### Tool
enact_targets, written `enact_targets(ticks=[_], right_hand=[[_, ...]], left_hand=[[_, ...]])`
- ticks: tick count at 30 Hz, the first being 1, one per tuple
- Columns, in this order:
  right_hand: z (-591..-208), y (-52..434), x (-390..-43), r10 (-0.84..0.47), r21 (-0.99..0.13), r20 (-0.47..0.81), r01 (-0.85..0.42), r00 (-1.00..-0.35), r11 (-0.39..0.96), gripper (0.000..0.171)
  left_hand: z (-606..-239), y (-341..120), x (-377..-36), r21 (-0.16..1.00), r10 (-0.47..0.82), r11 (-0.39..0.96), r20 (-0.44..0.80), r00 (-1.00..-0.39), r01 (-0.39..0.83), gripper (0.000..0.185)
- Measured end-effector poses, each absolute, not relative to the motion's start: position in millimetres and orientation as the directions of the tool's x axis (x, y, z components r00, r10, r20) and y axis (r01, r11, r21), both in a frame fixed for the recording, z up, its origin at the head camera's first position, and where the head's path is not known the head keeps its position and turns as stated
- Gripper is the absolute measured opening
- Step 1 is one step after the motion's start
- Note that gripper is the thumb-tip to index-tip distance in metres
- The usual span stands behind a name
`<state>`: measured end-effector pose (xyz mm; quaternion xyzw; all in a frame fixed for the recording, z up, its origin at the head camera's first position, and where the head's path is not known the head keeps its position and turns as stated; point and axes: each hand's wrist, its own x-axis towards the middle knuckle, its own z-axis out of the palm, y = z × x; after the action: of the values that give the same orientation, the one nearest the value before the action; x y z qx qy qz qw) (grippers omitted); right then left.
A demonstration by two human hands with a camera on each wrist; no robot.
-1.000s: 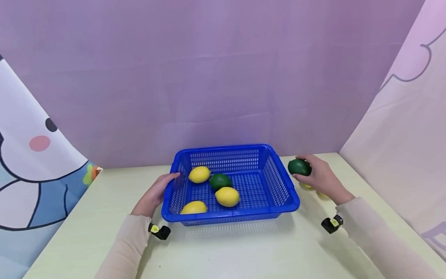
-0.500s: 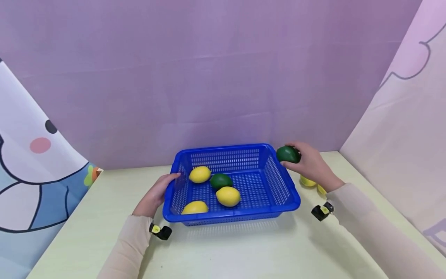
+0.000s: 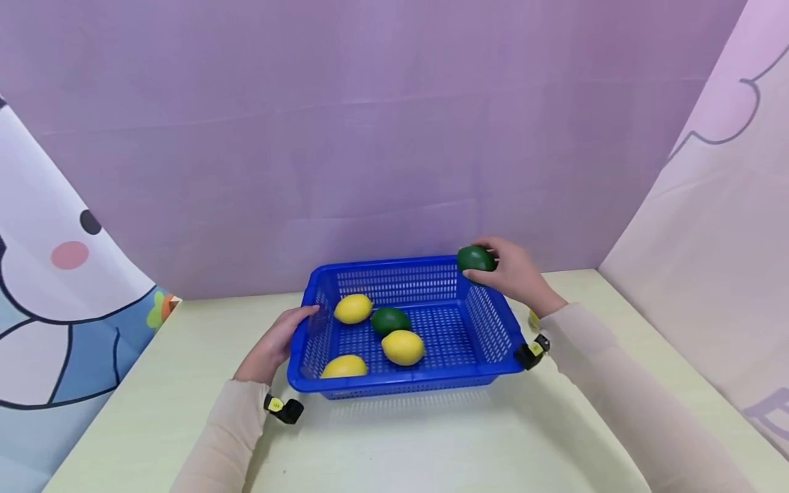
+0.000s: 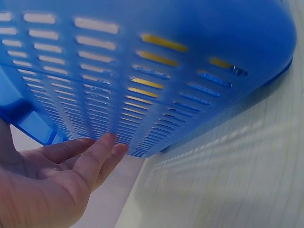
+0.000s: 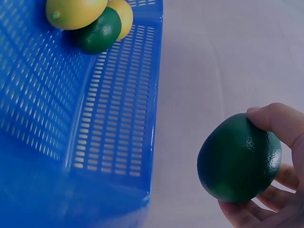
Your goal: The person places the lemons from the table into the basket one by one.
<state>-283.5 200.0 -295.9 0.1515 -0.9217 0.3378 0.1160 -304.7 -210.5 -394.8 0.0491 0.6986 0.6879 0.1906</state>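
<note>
- At the far right corner of the blue basket [image 3: 425,376], the green fruit [image 3: 474,258] is held up; probably light, firm, slightly slick, best gripped round its middle.
- Right hand [image 3: 520,275]: fingers and thumb clamped on its right side, the fruit jutting left.
- Left hand [image 3: 274,342]: thumb over the left rim, fingers touching the outer wall.
</note>
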Motion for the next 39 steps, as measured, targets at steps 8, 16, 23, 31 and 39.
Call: enact_targets(ticks=[8, 16, 23, 31, 39], right_hand=[[-297.9, 183.0, -297.3, -0.182, -0.632, 0.278, -0.323, -0.943, 0.704, 0.054], [-304.7, 168.6, -312.7, -0.184, -0.648, 0.248, -0.304, -0.951, 0.698, 0.052], [-309.6, 164.5, -325.5, -0.199, -0.683, 0.141, -0.241, -0.970, 0.690, 0.045], [-310.9, 158.8, -334.0, -0.180, -0.736, 0.050, -0.158, -0.982, 0.659, 0.043], [-325.1, 153.0, -340.2, -0.176, -0.749, -0.032, -0.093, -0.984, 0.656, 0.047]], left_hand=[[-395.0, -210.5, -305.3, 0.980, 0.325, 0.062, -0.201, -0.924, -0.191, 0.063], [-394.9, -209.6, -305.2, 0.979, 0.331, 0.056, -0.202, -0.922, -0.195, 0.063], [-395.2, -209.5, -305.7, 0.980, 0.318, 0.059, -0.200, -0.927, -0.191, 0.063], [-393.4, -210.2, -303.4, 0.980, 0.325, 0.049, -0.197, -0.925, -0.191, 0.064], [-393.3, -206.5, -303.3, 0.979, 0.322, 0.054, -0.204, -0.924, -0.198, 0.063]])
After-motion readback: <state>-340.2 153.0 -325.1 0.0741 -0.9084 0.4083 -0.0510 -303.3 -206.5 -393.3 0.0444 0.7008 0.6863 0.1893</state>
